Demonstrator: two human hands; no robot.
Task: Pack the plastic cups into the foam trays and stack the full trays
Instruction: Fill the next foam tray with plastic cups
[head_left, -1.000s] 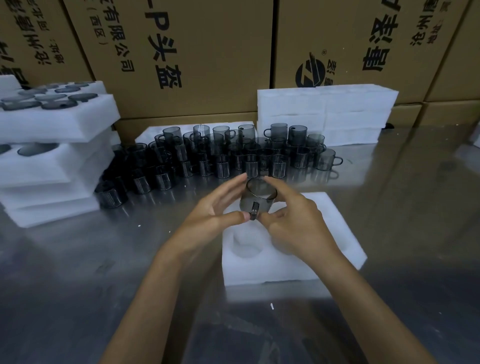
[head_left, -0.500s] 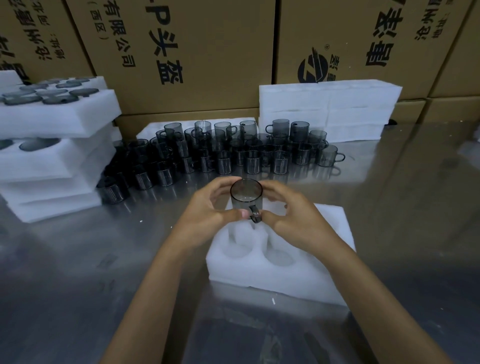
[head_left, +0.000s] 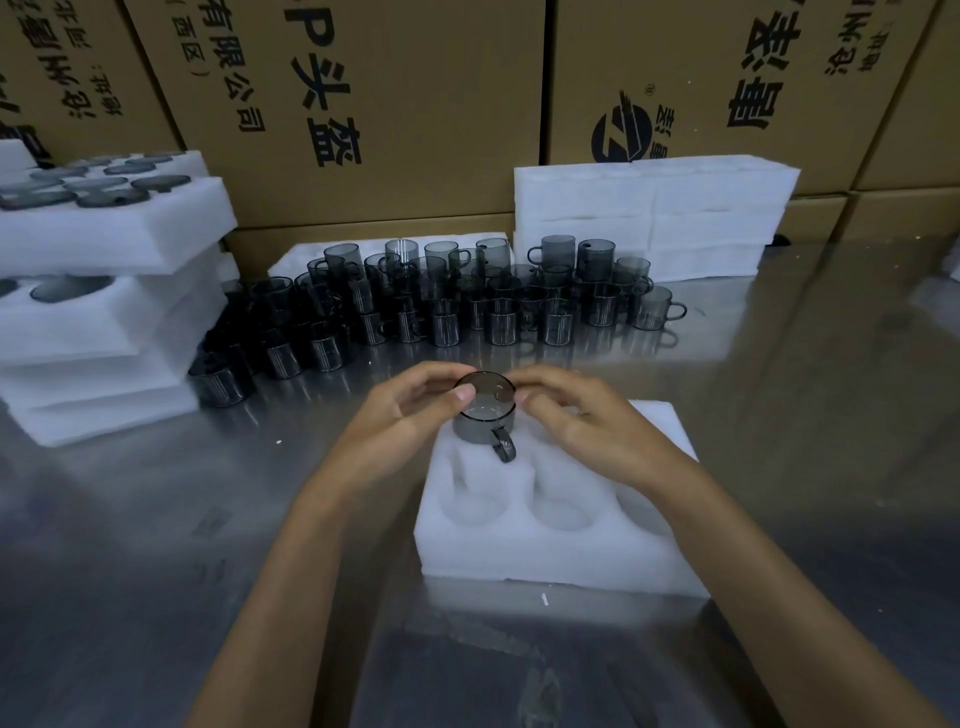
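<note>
A smoky grey plastic cup (head_left: 484, 422) with a handle facing me sits partly sunk in the far-left pocket of a white foam tray (head_left: 556, 551). My left hand (head_left: 410, 415) pinches its rim from the left with thumb and fingers. From the right, my right hand (head_left: 582, 421) holds the rim with its fingertips. Two round pockets in the tray's near row show bare foam. Several more grey cups (head_left: 447, 301) stand in rows behind.
A stack of filled foam trays (head_left: 98, 291) stands at the left. White foam trays (head_left: 654, 218) are piled at the back right against brown cartons (head_left: 395, 104). The table is shiny metal (head_left: 831, 415).
Both hands have lowered the cup from above the tray into the far-left pocket. The view has shifted closer to the tray.
</note>
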